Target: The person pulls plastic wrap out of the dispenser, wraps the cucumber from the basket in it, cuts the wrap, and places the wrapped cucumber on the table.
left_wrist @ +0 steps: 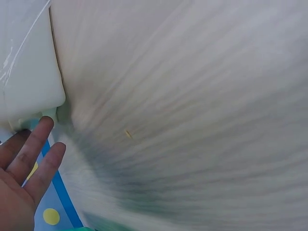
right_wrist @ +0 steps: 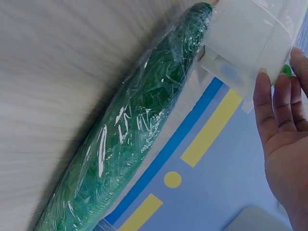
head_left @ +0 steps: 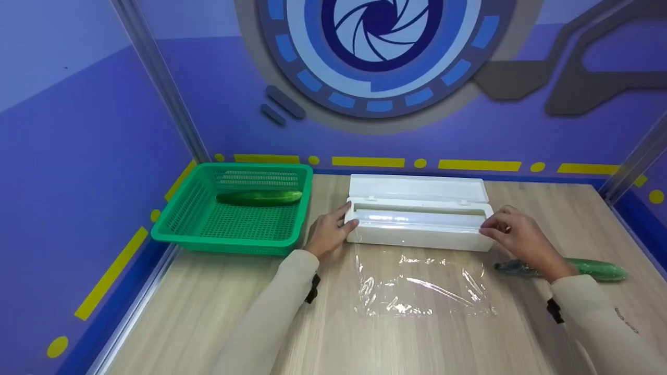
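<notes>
A white cling film box (head_left: 417, 237) stands on the table with its lid (head_left: 417, 188) raised and a film roll (head_left: 417, 219) inside. From its front a sheet of clear film (head_left: 432, 286) lies spread over the table. My left hand (head_left: 329, 232) grips the box's left end, thumb at the front; several of its fingers (left_wrist: 33, 149) show straight in the left wrist view. At the right front corner my right hand (head_left: 521, 239) pinches a small green slide cutter (right_wrist: 287, 70), mostly hidden by the fingers. A film-wrapped cucumber (right_wrist: 130, 125) lies under my right forearm.
To the left, a green plastic basket (head_left: 229, 245) holds one unwrapped cucumber (head_left: 260, 198). A blue patterned wall (head_left: 365, 140) closes off the back, with side panels left and right. Bare wooden tabletop (head_left: 406, 349) shows in front of the film.
</notes>
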`<state>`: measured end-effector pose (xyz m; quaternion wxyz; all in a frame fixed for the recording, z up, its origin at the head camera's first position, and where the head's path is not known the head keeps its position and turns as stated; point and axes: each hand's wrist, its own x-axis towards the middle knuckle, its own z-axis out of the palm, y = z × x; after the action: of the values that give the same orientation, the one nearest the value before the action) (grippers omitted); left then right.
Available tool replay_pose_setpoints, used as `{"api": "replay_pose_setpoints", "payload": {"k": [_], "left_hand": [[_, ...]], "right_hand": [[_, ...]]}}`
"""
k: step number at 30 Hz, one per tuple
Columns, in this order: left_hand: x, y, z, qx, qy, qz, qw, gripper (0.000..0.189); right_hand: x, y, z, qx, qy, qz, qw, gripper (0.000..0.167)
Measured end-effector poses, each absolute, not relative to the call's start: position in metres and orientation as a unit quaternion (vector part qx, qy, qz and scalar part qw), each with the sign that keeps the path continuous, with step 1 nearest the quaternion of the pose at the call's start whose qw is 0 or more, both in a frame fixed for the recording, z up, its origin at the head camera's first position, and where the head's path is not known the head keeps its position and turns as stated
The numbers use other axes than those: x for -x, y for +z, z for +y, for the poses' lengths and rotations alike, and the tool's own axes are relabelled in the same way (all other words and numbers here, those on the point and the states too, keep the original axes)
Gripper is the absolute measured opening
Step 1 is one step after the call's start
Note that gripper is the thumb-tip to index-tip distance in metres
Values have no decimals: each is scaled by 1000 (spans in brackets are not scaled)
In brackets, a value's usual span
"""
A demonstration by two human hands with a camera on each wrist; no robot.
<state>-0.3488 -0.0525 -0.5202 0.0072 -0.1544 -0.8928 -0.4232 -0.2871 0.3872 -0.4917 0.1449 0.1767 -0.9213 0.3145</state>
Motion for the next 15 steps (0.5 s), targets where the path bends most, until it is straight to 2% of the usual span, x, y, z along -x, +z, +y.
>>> {"api": "replay_pose_setpoints", "payload": {"k": [9, 15], "left_hand": [[349, -520, -49, 131, -419, -899, -3, 59], [349, -520, -47, 137, -418, -898, 26, 56]], "right_hand": [[289, -491, 386, -177, 317, -920, 145, 7], [290, -493, 384, -169, 319, -920, 154, 11]]}}
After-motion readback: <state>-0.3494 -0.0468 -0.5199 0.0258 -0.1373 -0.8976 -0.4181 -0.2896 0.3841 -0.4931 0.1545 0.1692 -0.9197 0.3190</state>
